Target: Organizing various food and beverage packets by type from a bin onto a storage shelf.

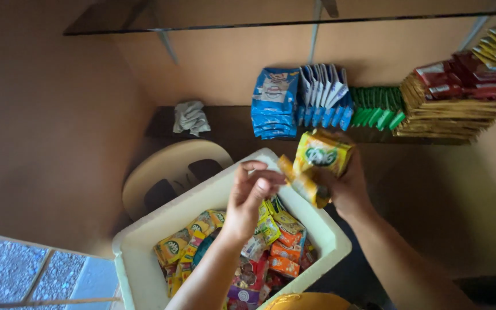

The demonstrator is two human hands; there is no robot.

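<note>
We see a dark shelf (225, 123) running along the tan wall, and on it lie a crumpled pale cloth (190, 117), a stack of blue packets (275, 103), a row of upright blue-and-white sachets (325, 95), green sachets (377, 109) and a tall pile of tan and red packets (457, 95). Above it we see a glass shelf (144, 23), and below, a white foam box (144, 258) full of mixed sachets (271, 241) stands beside a cream plastic chair (173, 166).

Single head-worn view looks steeply down, close above the white foam box (144, 252), facing the wall shelf (213, 123) along the far edge.
</note>
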